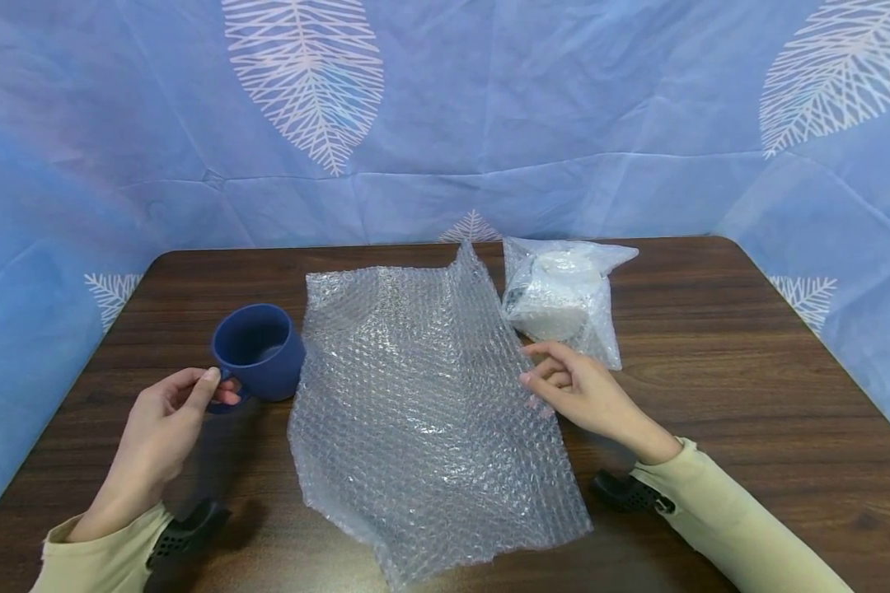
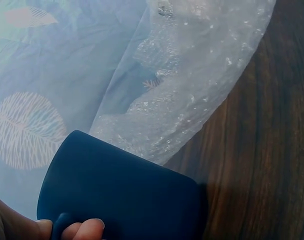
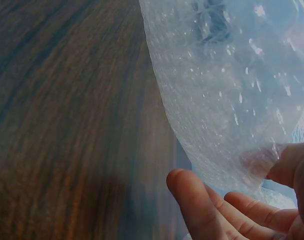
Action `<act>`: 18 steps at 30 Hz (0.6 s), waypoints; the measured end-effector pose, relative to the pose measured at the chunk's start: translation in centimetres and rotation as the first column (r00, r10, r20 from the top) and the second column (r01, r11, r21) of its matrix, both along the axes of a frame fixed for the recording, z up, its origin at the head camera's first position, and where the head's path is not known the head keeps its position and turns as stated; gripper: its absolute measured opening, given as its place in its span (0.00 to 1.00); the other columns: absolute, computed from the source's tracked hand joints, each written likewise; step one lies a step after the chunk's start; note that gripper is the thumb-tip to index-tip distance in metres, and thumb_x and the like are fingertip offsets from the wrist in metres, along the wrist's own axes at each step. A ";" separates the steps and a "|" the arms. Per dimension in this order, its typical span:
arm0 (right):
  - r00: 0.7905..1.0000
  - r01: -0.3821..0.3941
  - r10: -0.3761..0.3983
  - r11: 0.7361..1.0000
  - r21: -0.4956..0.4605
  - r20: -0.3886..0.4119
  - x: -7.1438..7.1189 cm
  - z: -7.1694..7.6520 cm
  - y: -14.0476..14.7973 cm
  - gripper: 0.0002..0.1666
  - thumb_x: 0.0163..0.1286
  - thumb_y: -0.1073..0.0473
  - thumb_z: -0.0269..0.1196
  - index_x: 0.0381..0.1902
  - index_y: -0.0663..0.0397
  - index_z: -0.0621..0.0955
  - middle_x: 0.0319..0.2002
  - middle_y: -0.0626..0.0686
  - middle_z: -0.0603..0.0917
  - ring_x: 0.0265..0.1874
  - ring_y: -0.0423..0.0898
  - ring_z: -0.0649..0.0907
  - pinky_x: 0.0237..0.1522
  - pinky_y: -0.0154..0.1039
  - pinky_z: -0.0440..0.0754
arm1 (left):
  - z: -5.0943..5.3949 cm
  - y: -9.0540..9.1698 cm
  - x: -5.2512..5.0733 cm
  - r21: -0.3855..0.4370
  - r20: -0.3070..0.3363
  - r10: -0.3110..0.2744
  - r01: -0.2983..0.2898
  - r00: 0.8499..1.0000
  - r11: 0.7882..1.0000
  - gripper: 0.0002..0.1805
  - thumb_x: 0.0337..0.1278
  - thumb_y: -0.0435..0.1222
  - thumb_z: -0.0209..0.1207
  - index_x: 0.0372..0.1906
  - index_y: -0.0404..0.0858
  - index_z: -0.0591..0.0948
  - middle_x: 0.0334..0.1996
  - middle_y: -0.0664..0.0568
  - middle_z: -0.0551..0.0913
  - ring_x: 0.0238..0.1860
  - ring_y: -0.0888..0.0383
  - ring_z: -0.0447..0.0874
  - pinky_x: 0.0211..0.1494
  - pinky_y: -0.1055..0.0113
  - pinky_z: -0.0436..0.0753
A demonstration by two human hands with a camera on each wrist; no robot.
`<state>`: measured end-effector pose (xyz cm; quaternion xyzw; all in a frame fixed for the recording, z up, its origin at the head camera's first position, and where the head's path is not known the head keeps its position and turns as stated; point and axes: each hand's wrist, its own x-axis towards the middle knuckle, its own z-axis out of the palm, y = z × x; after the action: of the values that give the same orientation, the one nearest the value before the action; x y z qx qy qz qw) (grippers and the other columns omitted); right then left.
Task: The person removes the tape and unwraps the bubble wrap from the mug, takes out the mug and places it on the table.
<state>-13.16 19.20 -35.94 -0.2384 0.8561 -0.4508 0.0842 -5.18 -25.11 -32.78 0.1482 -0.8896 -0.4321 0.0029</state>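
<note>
A blue mug (image 1: pixel 267 371) stands upright on the left part of the table, its handle toward my left hand (image 1: pixel 159 428). The thumb and fingers of that hand pinch the handle, which the left wrist view also shows against the dark side of the mug (image 2: pixel 122 185). To the mug's right lies a sheet of clear bubble wrap (image 1: pixel 423 420), spread out with wavy, raised edges. My right hand (image 1: pixel 586 395) is at the sheet's right edge with loosely bent fingers. A gap separates its thumb and fingers in the right wrist view, with one digit seen partly through the bubble wrap (image 3: pixel 222 100).
Behind the right hand sits a bundle in bubble wrap (image 1: pixel 564 296) with something whitish inside. The brown wooden table (image 1: pixel 734 354) ends at a blue cloth backdrop (image 1: pixel 430 107) with white leaf prints.
</note>
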 end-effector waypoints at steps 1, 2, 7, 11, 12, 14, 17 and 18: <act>1.000 -0.002 0.002 1.000 -0.004 0.004 0.0 0.0 0.0 0.25 0.71 0.60 0.59 0.61 0.66 0.69 0.35 0.56 0.85 0.22 0.39 0.83 0.27 0.36 0.82 | 0.0 0.0 0.0 0.002 -0.004 -0.001 0.001 1.000 1.000 0.31 0.72 0.55 0.39 0.54 0.32 0.76 0.35 0.55 0.85 0.52 0.60 0.70 0.53 0.51 0.61; 1.000 -0.002 0.002 1.000 -0.008 0.007 0.0 0.0 0.0 0.25 0.71 0.60 0.59 0.61 0.66 0.69 0.35 0.56 0.85 0.21 0.39 0.83 0.26 0.36 0.82 | -0.1 0.0 -0.1 0.000 -0.011 -0.002 0.002 1.000 1.000 0.31 0.72 0.55 0.39 0.53 0.32 0.76 0.34 0.56 0.85 0.53 0.59 0.70 0.53 0.51 0.61; 0.999 0.003 -0.003 1.000 -0.023 0.033 0.1 0.1 -0.1 0.26 0.71 0.59 0.59 0.62 0.65 0.69 0.34 0.56 0.85 0.21 0.40 0.83 0.26 0.36 0.83 | -0.3 0.3 -0.3 -0.033 -0.032 -0.011 0.009 0.999 0.999 0.30 0.73 0.54 0.39 0.53 0.32 0.77 0.34 0.56 0.85 0.42 0.73 0.71 0.46 0.64 0.64; 0.999 0.015 -0.014 1.000 -0.027 0.043 0.2 0.2 -0.2 0.26 0.71 0.58 0.59 0.62 0.64 0.69 0.34 0.55 0.85 0.22 0.40 0.84 0.27 0.36 0.83 | -0.4 0.5 -0.4 -0.046 -0.019 -0.012 0.011 1.000 0.999 0.32 0.72 0.55 0.38 0.54 0.32 0.76 0.36 0.53 0.85 0.34 0.69 0.71 0.37 0.65 0.64; 0.999 0.018 -0.017 0.999 -0.028 0.044 0.2 0.2 -0.2 0.26 0.71 0.58 0.59 0.62 0.64 0.70 0.34 0.55 0.85 0.22 0.40 0.84 0.27 0.36 0.83 | -0.4 0.5 -0.5 -0.046 -0.013 -0.012 0.011 1.000 0.999 0.32 0.72 0.56 0.37 0.54 0.32 0.76 0.36 0.52 0.85 0.35 0.66 0.71 0.37 0.64 0.63; 0.999 0.020 -0.019 0.999 -0.030 0.041 0.2 0.2 -0.2 0.26 0.71 0.57 0.60 0.62 0.64 0.70 0.34 0.55 0.85 0.23 0.40 0.84 0.27 0.36 0.83 | -0.4 0.5 -0.6 -0.045 -0.003 -0.013 0.013 1.000 0.999 0.33 0.72 0.56 0.37 0.55 0.32 0.76 0.38 0.49 0.85 0.39 0.64 0.72 0.41 0.62 0.62; 0.999 0.017 -0.016 0.999 -0.029 0.027 0.1 0.1 -0.2 0.25 0.71 0.58 0.59 0.61 0.64 0.70 0.33 0.54 0.85 0.24 0.40 0.84 0.26 0.36 0.83 | -0.4 0.4 -0.8 -0.028 -0.001 -0.027 0.026 1.000 0.999 0.33 0.73 0.55 0.36 0.55 0.30 0.75 0.38 0.47 0.85 0.50 0.57 0.72 0.50 0.57 0.62; 1.000 0.017 -0.016 0.999 -0.030 0.025 0.1 0.1 -0.2 0.25 0.71 0.57 0.59 0.61 0.64 0.71 0.33 0.54 0.85 0.24 0.40 0.84 0.26 0.37 0.83 | -0.4 0.4 -0.8 -0.022 0.000 -0.032 0.032 0.999 0.999 0.33 0.73 0.55 0.37 0.54 0.30 0.75 0.39 0.46 0.85 0.53 0.53 0.73 0.52 0.54 0.63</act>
<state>-13.08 18.98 -35.88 -0.2269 0.8501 -0.4672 0.0874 -5.95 -24.71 -33.17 0.1339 -0.8966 -0.4222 -0.0021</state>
